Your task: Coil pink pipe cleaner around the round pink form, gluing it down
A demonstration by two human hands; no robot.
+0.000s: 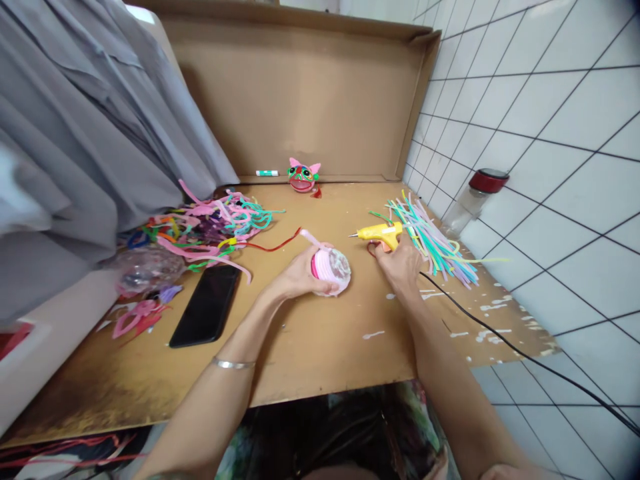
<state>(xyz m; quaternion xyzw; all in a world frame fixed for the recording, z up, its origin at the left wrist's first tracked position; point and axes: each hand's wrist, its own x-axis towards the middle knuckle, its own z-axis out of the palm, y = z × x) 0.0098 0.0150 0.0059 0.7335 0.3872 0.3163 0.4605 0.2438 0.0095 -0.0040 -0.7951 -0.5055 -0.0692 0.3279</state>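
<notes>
Head view, looking down at a worn brown table (325, 353) where a person's two bare hands work side by side, each gripping something.

The left hand (299, 275) is curved around a small round object (331, 272) at the middle of the table. Thumb and fingers are spread as wide as the object and clamped on its left part, the thumb along the near side, the fingers on the far side. The object has coils of pale and bright pink fuzzy strip, and a whitish, partly see-through end turned to the right. A loose pale pink strip end (311, 238) sticks up beyond the fingers.

The right hand (401, 261) is closed around the handle of a yellow glue gun (379, 233). Its metal nozzle points left, near the round object but apart from it. Whether the trigger is pressed, I cannot tell. A black cord (500, 335) runs from beside this hand to the lower right.

Just beyond the right hand lies a bundle of pastel fuzzy sticks (435, 240). Left of the left hand are a tangled heap of colourful strips (215, 220) and a black phone (205, 307). At the back, a pink-eared animal head (303, 177) sits before a cardboard panel (310, 100), beside a white and green tube (267, 173).
</notes>
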